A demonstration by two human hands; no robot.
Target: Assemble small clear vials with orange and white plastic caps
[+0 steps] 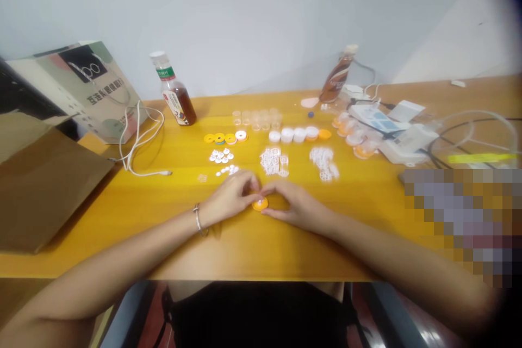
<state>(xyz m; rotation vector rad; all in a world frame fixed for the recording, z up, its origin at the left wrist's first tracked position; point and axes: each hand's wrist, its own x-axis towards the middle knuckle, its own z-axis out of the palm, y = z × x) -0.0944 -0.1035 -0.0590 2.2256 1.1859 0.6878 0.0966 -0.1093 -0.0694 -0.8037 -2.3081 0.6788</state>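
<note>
My left hand and my right hand meet at the middle of the yellow table. Between their fingertips lies a small orange disc, and both hands pinch it with curled fingers. A bracelet circles my left wrist. Just beyond the hands lie heaps of small white plastic parts, a row of yellow and white rings, a row of white caps and several clear little cups.
A bottle of brown drink stands at the back left beside a paper bag and a white cable. A second, tilted bottle, white devices and cables crowd the back right. A brown bag lies at the left.
</note>
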